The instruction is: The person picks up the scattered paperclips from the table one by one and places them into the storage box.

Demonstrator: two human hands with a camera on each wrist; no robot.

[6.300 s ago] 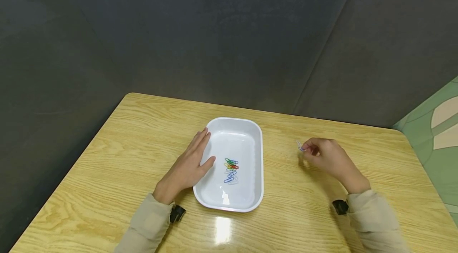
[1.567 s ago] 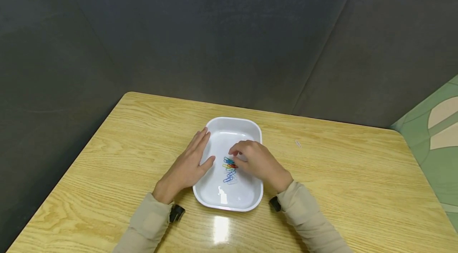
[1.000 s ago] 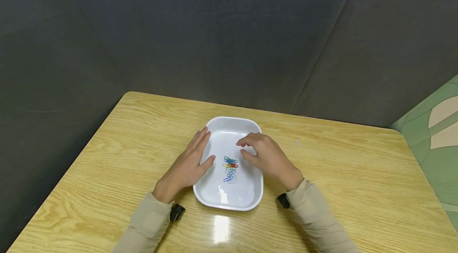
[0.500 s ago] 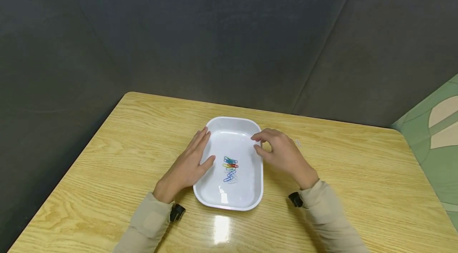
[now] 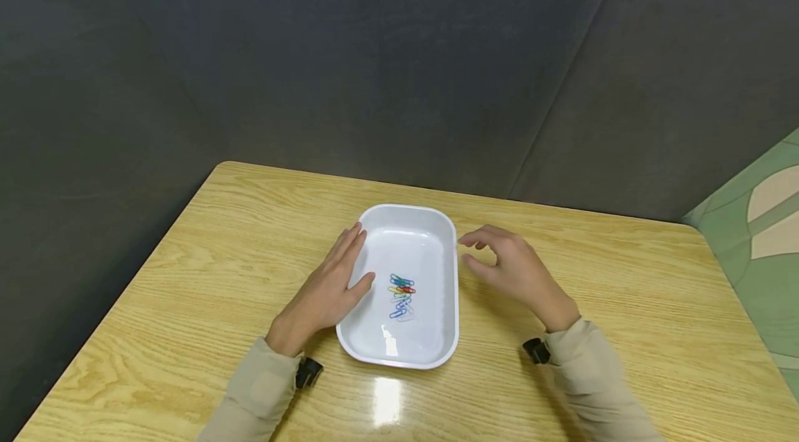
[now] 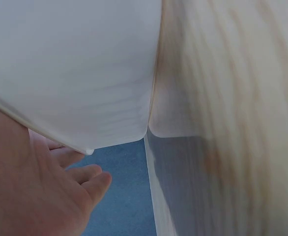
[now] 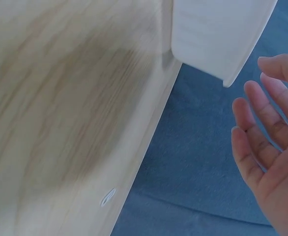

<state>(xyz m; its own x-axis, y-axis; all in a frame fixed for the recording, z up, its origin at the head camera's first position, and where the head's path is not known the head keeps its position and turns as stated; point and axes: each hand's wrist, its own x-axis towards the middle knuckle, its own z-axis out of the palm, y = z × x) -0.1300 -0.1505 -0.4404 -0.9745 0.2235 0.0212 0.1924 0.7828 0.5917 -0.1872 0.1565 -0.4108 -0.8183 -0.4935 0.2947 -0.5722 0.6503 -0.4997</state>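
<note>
A white rectangular tray point(image 5: 408, 352) stands on the wooden table, with a small heap of coloured paper clips point(image 5: 402, 289) in it: blue, green, yellow, red and white. Along its left rim lies my left hand point(image 5: 327, 289), fingers extended and thumb over the inside; the left wrist view shows the hand against the tray's side wall point(image 6: 85, 73). My right hand point(image 5: 514, 272) hovers just right of the tray's right rim, fingers loosely bent and holding nothing. A single white paper clip point(image 7: 107, 197) lies on the table in the right wrist view; the right hand hides it in the head view.
The wooden table point(image 5: 655, 303) extends to both sides of the tray. A dark cloth-like partition point(image 5: 374, 67) rises behind its far edge, and a green patterned surface point(image 5: 761, 255) borders the right end.
Earlier my right hand pinched a blue paper clip at the table's right; that hand then went over the tray's heap and has since moved rightward out of the tray, empty. The left hand stayed put.
</note>
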